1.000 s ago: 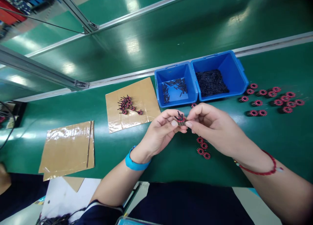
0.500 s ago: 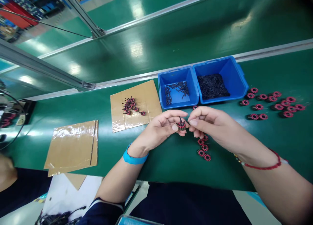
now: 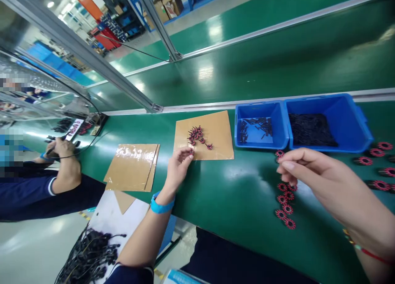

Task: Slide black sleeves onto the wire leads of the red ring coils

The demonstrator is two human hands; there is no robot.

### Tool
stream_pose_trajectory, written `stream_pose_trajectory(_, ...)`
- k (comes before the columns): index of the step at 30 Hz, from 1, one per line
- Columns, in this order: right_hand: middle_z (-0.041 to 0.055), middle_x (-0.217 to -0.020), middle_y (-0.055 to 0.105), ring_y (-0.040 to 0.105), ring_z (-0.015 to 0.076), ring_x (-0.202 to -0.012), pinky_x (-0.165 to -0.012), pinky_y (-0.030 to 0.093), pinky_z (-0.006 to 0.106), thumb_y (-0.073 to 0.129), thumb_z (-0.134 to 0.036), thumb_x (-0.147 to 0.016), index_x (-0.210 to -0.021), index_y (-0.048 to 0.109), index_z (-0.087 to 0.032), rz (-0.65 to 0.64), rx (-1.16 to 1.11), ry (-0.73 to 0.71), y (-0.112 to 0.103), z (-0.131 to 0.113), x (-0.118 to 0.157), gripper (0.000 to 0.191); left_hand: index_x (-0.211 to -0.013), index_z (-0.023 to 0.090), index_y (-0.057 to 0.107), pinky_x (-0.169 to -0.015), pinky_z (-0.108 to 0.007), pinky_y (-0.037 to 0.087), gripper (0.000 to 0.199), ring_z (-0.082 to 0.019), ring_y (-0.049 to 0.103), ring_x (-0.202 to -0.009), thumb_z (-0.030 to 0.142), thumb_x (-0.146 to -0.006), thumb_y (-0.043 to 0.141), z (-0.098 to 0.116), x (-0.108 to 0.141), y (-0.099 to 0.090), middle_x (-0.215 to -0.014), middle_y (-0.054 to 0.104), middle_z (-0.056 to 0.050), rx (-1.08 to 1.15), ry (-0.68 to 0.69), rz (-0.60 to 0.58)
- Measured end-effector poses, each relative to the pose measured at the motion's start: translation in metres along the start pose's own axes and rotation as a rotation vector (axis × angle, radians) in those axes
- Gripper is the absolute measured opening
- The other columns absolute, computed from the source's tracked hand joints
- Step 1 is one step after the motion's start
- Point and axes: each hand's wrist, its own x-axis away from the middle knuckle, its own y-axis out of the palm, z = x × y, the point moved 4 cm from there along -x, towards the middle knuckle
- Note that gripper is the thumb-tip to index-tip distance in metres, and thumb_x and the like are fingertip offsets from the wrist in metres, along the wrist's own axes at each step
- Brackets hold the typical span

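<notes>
My left hand [image 3: 176, 168], with a blue wristband, pinches a small red-and-black motor stator [image 3: 191, 152] at the front-left edge of a cardboard sheet [image 3: 219, 131]. Just beyond it on that sheet lies a cluster of similar stators [image 3: 196, 132] with black tubes sticking out. My right hand [image 3: 317, 175] hovers over the table, thumb and fingers closed together; anything between the fingertips is hidden. Below and beside its fingertips, several stators [image 3: 288, 210] without visible tubes lie in a loose column. Behind are a smaller blue bin [image 3: 262, 145] with short black tubes and a larger blue bin [image 3: 350, 119] with many black pieces.
More stators [image 3: 381, 185] lie at the right edge. Another cardboard stack [image 3: 132, 164] sits left on the green table [image 3: 234, 193]. A co-worker's hands [image 3: 63, 148] are at the far left. Black cables [image 3: 92, 251] lie on a white surface below. A metal frame [image 3: 123, 74] rises behind.
My left hand has moved left with the stator, from beside my right hand to the cardboard sheet. My hands are now far apart. The view has turned left, showing the co-worker.
</notes>
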Motion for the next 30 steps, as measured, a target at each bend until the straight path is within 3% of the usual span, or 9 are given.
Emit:
stream_pose_trajectory(4,0.0047,-0.075,0.065,0.058,0.0188,-0.068,-0.06,0.049,0.032,0.071,-0.056,-0.08,-0.083,0.07,-0.024,0.026,0.093,-0.003,0.001,-0.001,0.001,0.032,-0.098,0.019,0.067,-0.088,-0.037,0.048,0.019,-0.018,0.059,-0.086,0.016,-0.079,0.067,-0.013,-0.015,0.001,-0.092,0.062,-0.005,-0.193,0.056,0.05)
stream_pose_trajectory(7,0.005,-0.076,0.066,0.059,0.0197,-0.07,-0.063,0.05,0.033,0.07,-0.057,-0.08,-0.083,0.07,-0.025,0.029,0.149,-0.024,0.001,-0.001,0.0,0.032,-0.107,0.018,0.061,-0.087,-0.039,0.047,0.028,-0.019,0.057,-0.083,0.012,-0.08,0.063,-0.014,-0.024,0.004,-0.085,0.059,-0.003,-0.294,0.085,0.087)
stream_pose_trajectory(11,0.0055,-0.077,0.067,0.061,0.0209,-0.071,-0.064,0.05,0.034,0.07,-0.057,-0.08,-0.085,0.07,-0.027,0.041,0.141,-0.03,-0.001,0.0,0.0,0.03,-0.113,0.016,0.051,-0.085,-0.041,0.048,0.027,-0.02,0.056,-0.087,0.016,-0.086,0.058,-0.005,-0.011,0.006,-0.093,0.057,-0.006,-0.373,0.125,0.148)
stream_pose_trajectory(13,0.0057,-0.077,0.068,0.061,0.0217,-0.071,-0.064,0.051,0.035,0.07,-0.057,-0.08,-0.085,0.07,-0.027,0.036,0.136,-0.027,-0.002,0.0,0.001,0.03,-0.107,0.018,0.053,-0.087,-0.041,0.049,0.019,-0.02,0.058,-0.09,0.019,-0.088,0.055,0.006,0.006,0.016,-0.095,0.059,-0.007,-0.389,0.17,0.08)
stream_pose_trajectory(15,0.0056,-0.077,0.068,0.061,0.0217,-0.071,-0.063,0.051,0.034,0.07,-0.057,-0.08,-0.085,0.07,-0.027,0.027,0.126,-0.03,-0.001,-0.001,0.002,0.031,-0.102,0.02,0.057,-0.091,-0.04,0.051,0.015,-0.021,0.062,-0.097,0.02,-0.087,0.058,0.019,0.023,0.034,-0.1,0.064,-0.008,-0.386,0.242,-0.082)
stream_pose_trajectory(18,0.0057,-0.077,0.067,0.061,0.0211,-0.07,-0.063,0.051,0.034,0.07,-0.055,-0.08,-0.084,0.069,-0.026,0.01,0.119,-0.045,0.002,-0.004,0.002,0.03,-0.118,0.021,0.058,-0.107,-0.045,0.046,0.03,-0.026,0.056,-0.126,0.025,-0.088,0.061,0.035,0.038,0.069,-0.131,0.061,-0.013,-0.388,0.38,-0.355)
stream_pose_trajectory(21,0.0062,-0.077,0.067,0.061,0.021,-0.071,-0.064,0.051,0.034,0.07,-0.053,-0.082,-0.084,0.069,-0.025,0.014,0.126,-0.061,0.002,-0.005,0.001,0.029,-0.131,0.017,0.051,-0.116,-0.051,0.038,0.04,-0.029,0.045,-0.139,0.029,-0.093,0.055,0.039,0.03,0.089,-0.147,0.05,-0.018,-0.459,0.41,-0.39)
stream_pose_trajectory(24,0.006,-0.077,0.067,0.061,0.0205,-0.07,-0.063,0.052,0.034,0.069,-0.052,-0.082,-0.084,0.07,-0.025,0.049,0.117,-0.078,-0.002,-0.008,0.001,0.027,-0.131,0.016,0.051,-0.117,-0.052,0.036,0.041,-0.03,0.045,-0.139,0.031,-0.093,0.056,0.032,0.011,0.087,-0.145,0.051,-0.019,-0.535,0.376,-0.294)
stream_pose_trajectory(30,0.0063,-0.079,0.068,0.063,0.0216,-0.072,-0.064,0.053,0.036,0.069,-0.053,-0.081,-0.085,0.07,-0.023,0.063,0.076,-0.123,-0.003,-0.009,0.001,0.03,-0.124,0.014,0.054,-0.115,-0.052,0.037,0.033,-0.03,0.048,-0.134,0.026,-0.093,0.054,0.021,-0.023,0.061,-0.138,0.055,-0.019,-0.57,0.352,-0.178)
